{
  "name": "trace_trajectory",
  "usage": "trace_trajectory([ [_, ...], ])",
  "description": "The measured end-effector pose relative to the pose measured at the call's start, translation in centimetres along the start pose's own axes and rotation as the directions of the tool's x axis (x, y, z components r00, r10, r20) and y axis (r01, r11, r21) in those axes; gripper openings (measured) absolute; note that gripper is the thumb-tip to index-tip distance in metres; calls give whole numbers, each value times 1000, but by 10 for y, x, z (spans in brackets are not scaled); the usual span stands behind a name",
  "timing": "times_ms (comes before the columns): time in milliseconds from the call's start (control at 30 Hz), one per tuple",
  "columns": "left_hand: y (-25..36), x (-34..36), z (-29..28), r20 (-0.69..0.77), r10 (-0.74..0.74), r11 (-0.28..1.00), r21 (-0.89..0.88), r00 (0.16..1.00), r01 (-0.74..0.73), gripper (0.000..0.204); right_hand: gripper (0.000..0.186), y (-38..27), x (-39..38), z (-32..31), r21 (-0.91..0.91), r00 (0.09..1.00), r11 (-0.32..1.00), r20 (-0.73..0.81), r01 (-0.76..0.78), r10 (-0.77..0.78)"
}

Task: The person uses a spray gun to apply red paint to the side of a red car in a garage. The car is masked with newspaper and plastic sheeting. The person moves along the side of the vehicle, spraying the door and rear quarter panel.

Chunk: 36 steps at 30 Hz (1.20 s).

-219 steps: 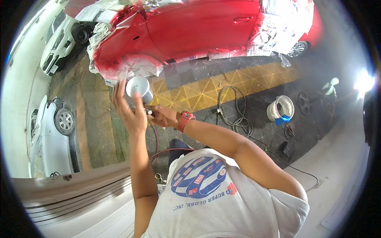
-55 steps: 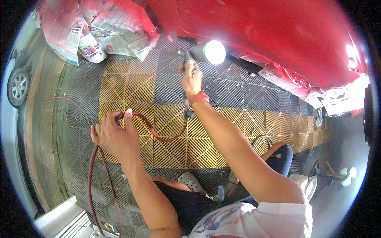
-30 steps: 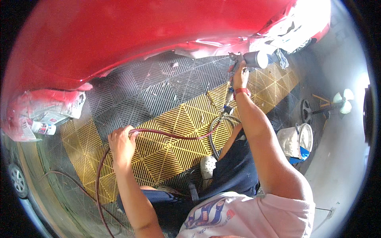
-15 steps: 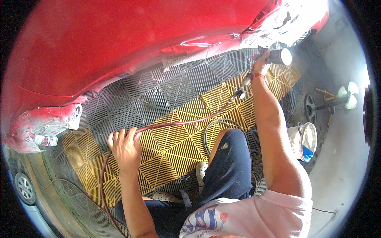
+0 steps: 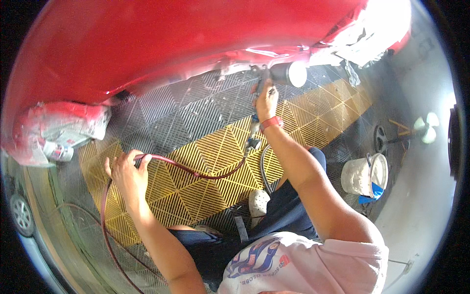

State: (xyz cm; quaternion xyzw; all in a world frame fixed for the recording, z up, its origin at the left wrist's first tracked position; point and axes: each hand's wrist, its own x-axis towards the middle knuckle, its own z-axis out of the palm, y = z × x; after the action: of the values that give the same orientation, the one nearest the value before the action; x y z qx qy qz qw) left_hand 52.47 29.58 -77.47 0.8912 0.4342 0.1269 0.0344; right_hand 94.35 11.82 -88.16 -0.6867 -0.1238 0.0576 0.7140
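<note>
Head | right hand (image 5: 267, 102) wrapped round spray gun (image 5: 280, 74) | left hand (image 5: 129, 174) loosely round hose (image 5: 210, 177) | floor tiles (image 5: 208, 152) between | gun near car edge (image 5: 196, 58)

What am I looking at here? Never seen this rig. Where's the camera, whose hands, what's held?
No robot: these are one person's bare hands. The view comes from the left of two fisheye cameras worn on the head, looking down, so straight edges bend near the rim.

The right hand grips a spray gun with a cup attached. The left hand holds a dark red hose, which runs to a fitting below the gun.

Ahead is a red car body, partly covered with newspaper. An off-white bucket stands to the right, on the slatted yellow-and-black floor.
</note>
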Motion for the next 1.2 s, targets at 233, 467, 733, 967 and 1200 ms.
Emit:
trace_trajectory([
  [233, -84, -36, -38, 30, -300, 953, -27, 953, 301, 25, 50, 20, -123, 141, 0, 972, 998, 224, 70, -68],
  [467, -153, -84, -65, -79, -538, 841, 14, 839, 540, 26, 56, 8, -218, 263, -48, 911, 999, 411, -14, 33],
  [733, -189, -114, -84, -278, -698, 638, 176, 660, 750, 24, 68, -15, -286, 388, -116, 836, 979, 543, 166, -77],
  [967, -191, -108, -76, -218, -668, 697, 153, 712, 700, 25, 55, -35, -278, 408, -12, 652, 990, 753, 137, -81],
  [1200, -162, -76, -25, -10, -382, 923, -65, 924, 380, 19, 50, -21, -210, 290, -162, 813, 977, 582, 136, -17],
])
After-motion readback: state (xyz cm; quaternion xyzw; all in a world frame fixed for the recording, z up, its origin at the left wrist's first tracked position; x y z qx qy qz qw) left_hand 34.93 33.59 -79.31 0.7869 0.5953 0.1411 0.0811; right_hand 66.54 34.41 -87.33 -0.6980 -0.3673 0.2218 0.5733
